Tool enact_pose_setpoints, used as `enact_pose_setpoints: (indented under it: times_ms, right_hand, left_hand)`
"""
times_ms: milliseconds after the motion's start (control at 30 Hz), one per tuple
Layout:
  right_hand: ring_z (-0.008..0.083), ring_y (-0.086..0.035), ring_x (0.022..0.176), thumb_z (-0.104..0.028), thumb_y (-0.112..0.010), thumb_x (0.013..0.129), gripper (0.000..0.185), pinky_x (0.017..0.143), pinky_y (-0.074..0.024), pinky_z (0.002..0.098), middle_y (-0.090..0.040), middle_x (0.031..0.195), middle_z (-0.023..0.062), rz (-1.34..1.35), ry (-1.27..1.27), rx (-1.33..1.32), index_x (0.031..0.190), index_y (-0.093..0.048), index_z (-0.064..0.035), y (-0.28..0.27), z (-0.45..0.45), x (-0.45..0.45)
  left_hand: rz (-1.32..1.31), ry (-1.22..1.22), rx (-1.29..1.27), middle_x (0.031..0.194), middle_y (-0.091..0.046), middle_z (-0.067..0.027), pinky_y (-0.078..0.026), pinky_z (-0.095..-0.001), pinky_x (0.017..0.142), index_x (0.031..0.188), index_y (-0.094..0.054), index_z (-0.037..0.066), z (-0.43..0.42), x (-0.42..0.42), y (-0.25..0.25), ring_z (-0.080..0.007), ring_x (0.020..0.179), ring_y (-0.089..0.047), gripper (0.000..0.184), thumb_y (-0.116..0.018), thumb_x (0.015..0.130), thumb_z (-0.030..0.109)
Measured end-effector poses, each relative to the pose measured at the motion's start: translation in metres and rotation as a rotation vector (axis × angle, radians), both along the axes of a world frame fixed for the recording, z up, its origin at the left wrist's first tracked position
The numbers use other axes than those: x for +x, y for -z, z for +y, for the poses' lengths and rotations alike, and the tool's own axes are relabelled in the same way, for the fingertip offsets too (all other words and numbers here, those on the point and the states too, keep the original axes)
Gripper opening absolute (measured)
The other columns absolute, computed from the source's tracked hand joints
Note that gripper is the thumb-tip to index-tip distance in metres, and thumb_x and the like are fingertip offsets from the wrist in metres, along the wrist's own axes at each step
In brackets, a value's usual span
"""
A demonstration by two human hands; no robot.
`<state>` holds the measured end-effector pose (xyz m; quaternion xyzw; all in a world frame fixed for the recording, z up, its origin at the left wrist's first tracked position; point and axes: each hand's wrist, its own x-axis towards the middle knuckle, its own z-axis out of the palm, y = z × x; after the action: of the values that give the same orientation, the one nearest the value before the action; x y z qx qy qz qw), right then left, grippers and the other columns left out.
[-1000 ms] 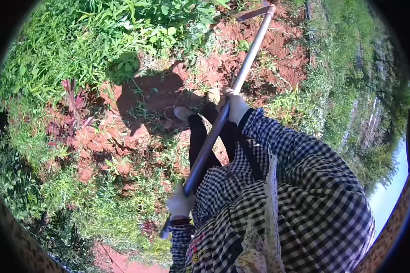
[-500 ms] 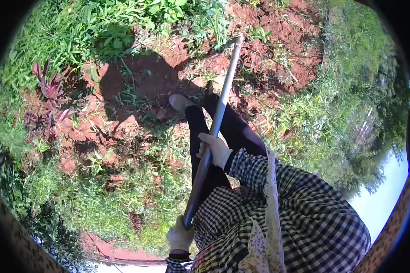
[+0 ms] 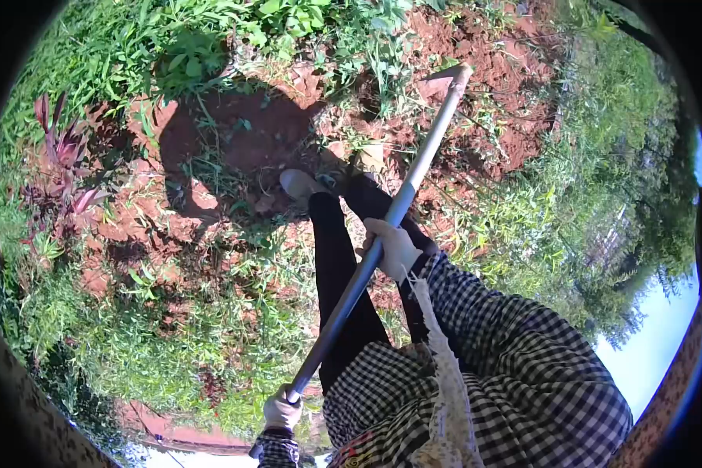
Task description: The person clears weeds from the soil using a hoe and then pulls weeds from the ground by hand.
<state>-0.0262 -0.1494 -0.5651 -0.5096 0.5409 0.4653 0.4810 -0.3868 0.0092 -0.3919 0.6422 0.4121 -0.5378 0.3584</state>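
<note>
Grey-shafted hoe [image 3: 410,187], one, two hands [image 3: 392,248] [image 3: 281,411] gripping

"What is near the pink plant [image 3: 69,148]?"
"A dark shadow [image 3: 257,132] lies to its right, and bright green leaves [image 3: 117,66] grow above it."
"And far from it?"
"Trees [image 3: 655,222] and blue sky [image 3: 651,351], way off to its right."

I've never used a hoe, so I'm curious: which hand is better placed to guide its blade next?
Probably the right hand: it grips the handle partway along, closer to the blade, while the left hand holds near the opposite end.
</note>
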Motion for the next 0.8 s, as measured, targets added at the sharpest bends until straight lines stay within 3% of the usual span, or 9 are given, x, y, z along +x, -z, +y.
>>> enact_pose_setpoints:
  times_ms: [133,200,233,300,400,467,500,600,800]
  right_hand:
    - [0.0181,-0.048,0.046,-0.021,-0.061,0.085,0.023,0.049,-0.0487,0.0342,-0.048,0.057,0.0036,-0.277,0.003,-0.072,0.071,-0.049,-0.0082,0.013,0.010,0.078]
    - [0.0130,-0.048,0.050,-0.020,-0.061,0.085,0.021,0.053,-0.0518,0.0320,-0.046,0.059,0.0005,-0.382,0.022,0.038,0.072,-0.049,-0.0084,0.033,0.007,0.108]
    - [0.0143,-0.046,0.046,-0.021,-0.059,0.086,0.025,0.044,-0.0449,0.0286,-0.045,0.056,0.0012,-0.435,0.034,0.056,0.068,-0.046,-0.0100,0.042,0.010,0.118]
    - [0.0140,-0.047,0.045,-0.018,-0.060,0.085,0.021,0.048,-0.0494,0.0313,-0.047,0.057,0.0012,-0.359,-0.052,0.036,0.069,-0.048,-0.0085,0.049,0.026,0.111]
    - [0.0194,-0.049,0.047,-0.016,-0.060,0.081,0.017,0.050,-0.0506,0.0357,-0.047,0.056,0.0053,-0.196,-0.101,0.014,0.072,-0.051,-0.0059,0.062,0.030,0.042]
    - [0.0183,-0.050,0.049,-0.018,-0.061,0.082,0.015,0.051,-0.0514,0.0386,-0.047,0.059,0.0048,-0.092,-0.208,0.060,0.077,-0.052,-0.0068,0.053,0.026,-0.002]
    - [0.0181,-0.051,0.050,-0.017,-0.062,0.081,0.016,0.052,-0.0521,0.0387,-0.049,0.062,0.0049,0.022,-0.102,0.014,0.079,-0.052,-0.0063,0.054,0.024,-0.025]
    - [0.0179,-0.053,0.052,-0.019,-0.065,0.083,0.018,0.064,-0.0520,0.0413,-0.049,0.060,0.0026,0.126,-0.090,0.040,0.075,-0.051,-0.0099,0.034,0.018,-0.065]
    - [0.0207,-0.054,0.057,-0.016,-0.064,0.083,0.017,0.067,-0.0524,0.0437,-0.052,0.066,0.0060,0.133,-0.113,0.054,0.075,-0.052,-0.0072,0.006,0.017,-0.053]
  left_hand:
    - [-0.203,0.059,0.130,0.071,-0.064,-0.0150,-0.049,-0.0456,0.059,0.091,-0.061,0.014,-0.010,0.078,0.049,-0.0373,0.066,-0.062,0.019,-0.063,0.074,0.022]
    - [-0.080,0.069,0.079,0.074,-0.064,-0.0149,-0.049,-0.0468,0.064,0.089,-0.060,0.017,-0.015,0.116,0.053,-0.0369,0.069,-0.063,0.018,-0.060,0.072,0.023]
    - [-0.061,0.054,0.076,0.073,-0.064,-0.0148,-0.049,-0.0469,0.064,0.090,-0.059,0.017,-0.018,0.126,0.049,-0.0368,0.069,-0.063,0.019,-0.060,0.072,0.024]
    - [-0.010,0.050,0.066,0.074,-0.065,-0.0151,-0.049,-0.0469,0.065,0.091,-0.059,0.016,-0.018,0.133,0.035,-0.0365,0.070,-0.063,0.021,-0.060,0.073,0.027]
    - [0.191,0.098,0.023,0.072,-0.065,-0.0143,-0.048,-0.0484,0.066,0.094,-0.059,0.017,-0.019,0.095,-0.004,-0.0352,0.070,-0.064,0.023,-0.060,0.073,0.026]
    - [0.048,-0.087,0.102,0.065,-0.063,-0.0118,-0.049,-0.0462,0.060,0.088,-0.059,0.016,-0.032,0.031,-0.036,-0.0340,0.062,-0.063,0.020,-0.063,0.068,0.020]
    - [0.075,0.060,0.166,0.063,-0.062,-0.0109,-0.048,-0.0454,0.058,0.083,-0.059,0.016,-0.028,0.044,-0.053,-0.0335,0.060,-0.062,0.017,-0.064,0.067,0.020]
    - [0.226,0.033,0.125,0.069,-0.064,-0.0125,-0.050,-0.0437,0.064,0.083,-0.060,0.015,-0.038,-0.001,-0.079,-0.0352,0.068,-0.063,0.017,-0.067,0.072,0.026]
    - [0.130,-0.087,0.017,0.073,-0.066,-0.0124,-0.052,-0.0407,0.064,0.088,-0.063,0.016,-0.046,-0.053,-0.044,-0.0311,0.071,-0.065,0.021,-0.068,0.070,0.024]
